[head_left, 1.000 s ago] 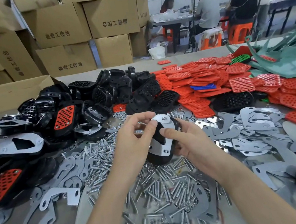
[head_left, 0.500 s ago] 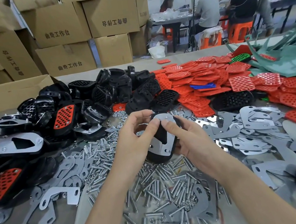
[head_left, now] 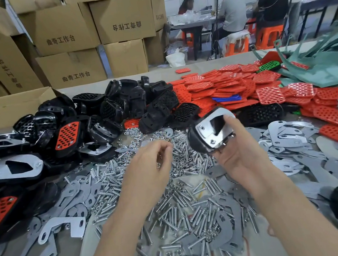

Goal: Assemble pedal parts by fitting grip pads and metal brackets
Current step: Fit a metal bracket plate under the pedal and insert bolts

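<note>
1. Your left hand (head_left: 153,164) has let go of the black plastic pedal body (head_left: 195,143) and hovers over the heap of silver bolts and nuts (head_left: 173,202) mid-tabletop. Its fingers curl toward the thumb; whether they pinch a nut cannot be told.
2. Your right hand (head_left: 239,155) alone now grips the pedal body, lifted, with the shiny metal bracket (head_left: 211,132) facing you.
3. The bracket looks seated, so fastening likely comes next.
4. Red perforated grip pads (head_left: 234,89) lie toward the far right edge.
</note>
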A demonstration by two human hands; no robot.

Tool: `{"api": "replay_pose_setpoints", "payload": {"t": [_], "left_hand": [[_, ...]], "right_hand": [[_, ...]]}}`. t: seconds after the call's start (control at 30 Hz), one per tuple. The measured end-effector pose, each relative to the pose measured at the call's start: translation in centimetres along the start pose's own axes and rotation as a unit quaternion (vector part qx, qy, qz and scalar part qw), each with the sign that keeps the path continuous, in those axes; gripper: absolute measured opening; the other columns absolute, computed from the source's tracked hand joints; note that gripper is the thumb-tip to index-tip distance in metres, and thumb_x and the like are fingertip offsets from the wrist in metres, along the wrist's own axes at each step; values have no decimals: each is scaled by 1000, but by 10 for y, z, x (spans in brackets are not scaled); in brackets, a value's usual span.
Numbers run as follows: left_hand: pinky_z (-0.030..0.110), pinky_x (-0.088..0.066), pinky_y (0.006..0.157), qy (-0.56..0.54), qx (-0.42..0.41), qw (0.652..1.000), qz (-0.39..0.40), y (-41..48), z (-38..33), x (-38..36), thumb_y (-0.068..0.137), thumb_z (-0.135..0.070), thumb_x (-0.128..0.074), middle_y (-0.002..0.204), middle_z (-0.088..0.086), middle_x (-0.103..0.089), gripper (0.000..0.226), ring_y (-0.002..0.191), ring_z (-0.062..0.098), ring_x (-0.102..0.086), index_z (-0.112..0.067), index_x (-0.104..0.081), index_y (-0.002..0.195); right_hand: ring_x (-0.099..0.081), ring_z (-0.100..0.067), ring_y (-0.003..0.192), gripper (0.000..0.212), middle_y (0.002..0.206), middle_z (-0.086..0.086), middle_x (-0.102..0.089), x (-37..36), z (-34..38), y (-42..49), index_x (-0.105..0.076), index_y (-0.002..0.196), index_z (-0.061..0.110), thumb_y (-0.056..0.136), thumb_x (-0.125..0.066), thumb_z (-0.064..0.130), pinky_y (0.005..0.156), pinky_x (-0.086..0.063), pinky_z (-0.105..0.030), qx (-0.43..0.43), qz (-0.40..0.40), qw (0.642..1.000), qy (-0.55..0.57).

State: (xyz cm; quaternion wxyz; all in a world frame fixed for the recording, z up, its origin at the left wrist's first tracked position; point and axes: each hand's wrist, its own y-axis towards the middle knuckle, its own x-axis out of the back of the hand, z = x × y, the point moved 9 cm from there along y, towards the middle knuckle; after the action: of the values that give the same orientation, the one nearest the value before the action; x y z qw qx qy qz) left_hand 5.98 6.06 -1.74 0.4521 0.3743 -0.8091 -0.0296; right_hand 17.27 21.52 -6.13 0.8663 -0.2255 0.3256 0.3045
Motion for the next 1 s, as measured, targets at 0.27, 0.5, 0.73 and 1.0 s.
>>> {"api": "replay_pose_setpoints", "payload": {"t": [0.27,0.5,0.73,1.0], "left_hand": [[22,-34,93,151,-56,984,70,-4,-7,-20,105,-36,-43,119,-18,-60,27,101,0,-44,-32,-62,125],[35,-31,105,265,-52,955,122,-5,-7,-44,109,-36,-31,130,-3,-46,44,123,18,-39,-25,-39,151],[29,-35,96,212,-44,972,87,1,-7,-45,105,-35,-46,123,-10,-54,24,113,11,-48,-29,-57,125],[22,-31,82,189,-23,981,48,3,-2,-37,102,-30,-54,111,-13,-57,13,91,3,-38,-27,-62,112]], "right_hand": [[-78,-21,83,28,111,-12,-79,3,4,-4,-67,123,10,104,-59,29,73,-66,-34,-9,-12,999,31],[-78,-18,81,21,110,-8,-79,6,3,-1,-69,116,14,103,-63,29,67,-65,-31,6,-26,1000,-17],[-71,-25,96,28,108,-9,-74,0,5,-2,-67,124,8,100,-66,21,81,-60,-41,72,-14,991,-110],[-72,-22,88,25,100,-7,-76,-5,2,-2,-69,118,10,97,-71,24,79,-60,-39,80,2,983,-166]]}}
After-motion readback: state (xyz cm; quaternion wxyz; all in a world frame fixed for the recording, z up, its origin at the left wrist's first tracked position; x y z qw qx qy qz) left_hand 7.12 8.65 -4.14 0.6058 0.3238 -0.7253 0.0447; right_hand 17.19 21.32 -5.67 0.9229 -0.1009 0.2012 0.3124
